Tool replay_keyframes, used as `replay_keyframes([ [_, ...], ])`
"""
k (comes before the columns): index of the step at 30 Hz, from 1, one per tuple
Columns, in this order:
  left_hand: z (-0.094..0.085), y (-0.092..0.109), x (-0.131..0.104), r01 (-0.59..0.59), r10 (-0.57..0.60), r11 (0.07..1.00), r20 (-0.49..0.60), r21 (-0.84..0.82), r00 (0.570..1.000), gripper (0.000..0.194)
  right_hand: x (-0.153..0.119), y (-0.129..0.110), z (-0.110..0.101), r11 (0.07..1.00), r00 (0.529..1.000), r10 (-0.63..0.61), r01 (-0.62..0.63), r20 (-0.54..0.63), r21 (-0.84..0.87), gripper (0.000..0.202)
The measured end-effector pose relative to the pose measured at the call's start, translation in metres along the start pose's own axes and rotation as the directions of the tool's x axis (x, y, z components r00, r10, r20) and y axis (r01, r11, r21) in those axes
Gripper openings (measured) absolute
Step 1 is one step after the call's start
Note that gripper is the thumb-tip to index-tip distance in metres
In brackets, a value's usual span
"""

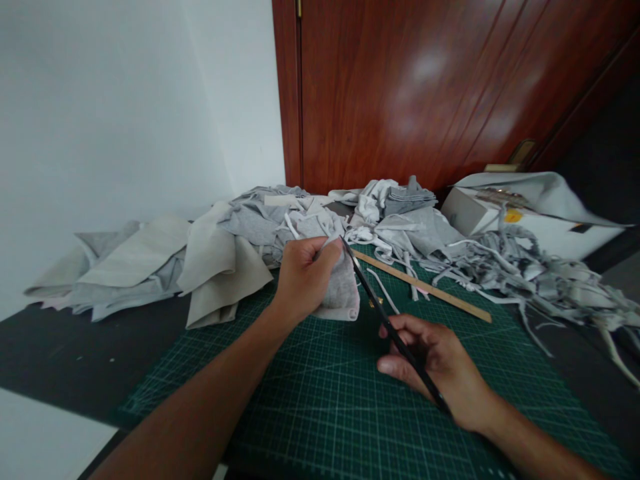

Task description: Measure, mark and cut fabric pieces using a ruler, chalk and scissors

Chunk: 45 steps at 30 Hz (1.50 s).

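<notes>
My left hand (304, 277) pinches a piece of grey cloth (340, 285) between thumb and fingers, above the green cutting mat (320, 380). The cloth hangs down, and its lower edge looks rolled or folded. In my right hand (435, 363) is a pair of long black scissors (373, 293), seen edge-on. Their tip meets the top right of the cloth, near my left thumb. Whether the blades are apart cannot be made out from this angle.
A wooden ruler (425, 287) and a thin cloth strip (383, 290) lie on the mat. Grey fabric pieces (140, 257) are heaped at left and back. Tangled strips (530, 263) spread rightward before a white box (467, 210). A wall and a reddish-brown door (390, 87) stand behind.
</notes>
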<state>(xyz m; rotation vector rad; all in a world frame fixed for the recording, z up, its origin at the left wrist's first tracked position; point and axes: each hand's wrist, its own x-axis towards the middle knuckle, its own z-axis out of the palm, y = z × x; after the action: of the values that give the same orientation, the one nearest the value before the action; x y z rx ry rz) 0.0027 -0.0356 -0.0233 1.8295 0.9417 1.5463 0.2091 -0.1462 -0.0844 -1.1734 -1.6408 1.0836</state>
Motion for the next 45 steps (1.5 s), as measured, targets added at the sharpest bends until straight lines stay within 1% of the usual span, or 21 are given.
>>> replay_keyframes([
  [8, -0.0007, -0.0018, -0.0003, 0.034, -0.032, 0.997, 0.033, -0.065, 0.999, 0.041, 0.0005, -0.0022, 0.0006, 0.999, 1.000, 0.018, -0.019, -0.014, -0.048, 0.039],
  [9, -0.0008, -0.0019, -0.0002, 0.037, -0.034, 0.996, 0.041, -0.087, 0.999, 0.037, 0.0006, -0.0027, 0.0006, 0.998, 1.000, 0.021, -0.022, -0.016, -0.053, 0.039],
  [12, -0.0009, -0.0022, 0.0004, 0.060, -0.048, 0.976, 0.065, -0.209, 0.997, 0.016, 0.0009, -0.0031, 0.0004, 0.999, 0.999, 0.030, -0.032, -0.028, -0.042, 0.040],
  [14, -0.0007, -0.0024, 0.0011, 0.078, -0.062, 0.954, 0.067, -0.288, 0.996, 0.019, 0.0010, -0.0029, 0.0002, 0.999, 0.999, 0.033, -0.034, -0.039, -0.023, 0.040],
  [16, -0.0005, -0.0025, 0.0019, 0.060, -0.050, 0.946, 0.038, -0.319, 0.998, 0.021, 0.0012, -0.0029, 0.0000, 0.999, 0.999, 0.027, -0.028, -0.045, -0.017, 0.040],
  [19, -0.0009, -0.0029, 0.0031, -0.007, 0.004, 0.953, -0.011, -0.302, 1.000, 0.017, 0.0014, -0.0033, -0.0002, 0.999, 0.998, 0.025, -0.027, -0.054, -0.027, 0.041],
  [21, -0.0014, -0.0035, 0.0034, -0.012, 0.009, 0.963, -0.011, -0.271, 1.000, 0.018, 0.0014, -0.0034, -0.0003, 0.999, 0.998, 0.027, -0.028, -0.055, -0.023, 0.040],
  [24, -0.0020, -0.0044, 0.0032, 0.008, -0.010, 0.979, -0.005, -0.204, 1.000, 0.030, 0.0011, -0.0029, -0.0002, 1.000, 0.999, 0.017, -0.017, -0.049, -0.007, 0.038],
  [26, -0.0018, -0.0040, 0.0029, 0.003, -0.008, 0.987, -0.028, -0.162, 1.000, 0.039, 0.0008, -0.0026, -0.0002, 1.000, 0.999, 0.007, -0.007, -0.048, -0.002, 0.037],
  [28, -0.0012, -0.0029, 0.0025, -0.013, 0.006, 0.990, -0.053, -0.139, 0.999, 0.042, 0.0005, -0.0024, -0.0001, 1.000, 0.999, 0.003, -0.003, -0.051, 0.001, 0.036],
  [29, -0.0008, -0.0024, 0.0024, -0.017, 0.009, 0.988, -0.052, -0.154, 0.999, 0.039, 0.0005, -0.0023, 0.0000, 1.000, 0.999, 0.002, -0.002, -0.053, 0.002, 0.036],
  [30, -0.0003, -0.0021, 0.0024, -0.018, 0.010, 0.982, -0.044, -0.187, 0.999, 0.032, 0.0004, -0.0023, 0.0001, 1.000, 0.999, 0.003, -0.003, -0.054, 0.002, 0.036],
  [32, 0.0006, -0.0028, 0.0025, -0.010, 0.004, 0.962, -0.021, -0.274, 1.000, 0.012, 0.0004, -0.0019, 0.0005, 1.000, 0.999, 0.004, -0.004, -0.053, 0.001, 0.036],
  [33, 0.0011, -0.0036, 0.0026, -0.003, -0.002, 0.953, -0.017, -0.303, 1.000, 0.011, 0.0004, -0.0016, 0.0007, 1.000, 0.999, 0.005, -0.005, -0.052, -0.002, 0.036],
  [35, 0.0018, -0.0055, 0.0030, 0.000, -0.012, 0.951, -0.037, -0.308, 0.999, 0.014, 0.0004, -0.0008, 0.0010, 1.000, 0.999, 0.006, -0.007, -0.053, -0.009, 0.036],
  [37, 0.0022, -0.0069, 0.0031, 0.002, -0.020, 0.962, -0.063, -0.273, 0.998, 0.011, 0.0001, 0.0001, 0.0011, 1.000, 0.999, 0.007, -0.008, -0.053, -0.013, 0.036],
  [38, 0.0023, -0.0072, 0.0031, 0.002, -0.019, 0.969, -0.070, -0.247, 0.997, 0.014, -0.0001, 0.0006, 0.0011, 1.000, 0.999, 0.008, -0.009, -0.053, -0.011, 0.036],
  [42, 0.0026, -0.0070, 0.0024, -0.042, 0.031, 0.986, -0.075, -0.159, 0.997, 0.037, -0.0004, 0.0018, 0.0013, 1.000, 0.998, 0.007, -0.007, -0.057, -0.006, 0.036],
  [45, 0.0032, -0.0065, 0.0017, -0.028, 0.018, 0.986, -0.063, -0.167, 0.998, 0.044, 0.0003, 0.0015, 0.0016, 1.000, 0.998, -0.005, 0.004, -0.055, -0.011, 0.035],
])
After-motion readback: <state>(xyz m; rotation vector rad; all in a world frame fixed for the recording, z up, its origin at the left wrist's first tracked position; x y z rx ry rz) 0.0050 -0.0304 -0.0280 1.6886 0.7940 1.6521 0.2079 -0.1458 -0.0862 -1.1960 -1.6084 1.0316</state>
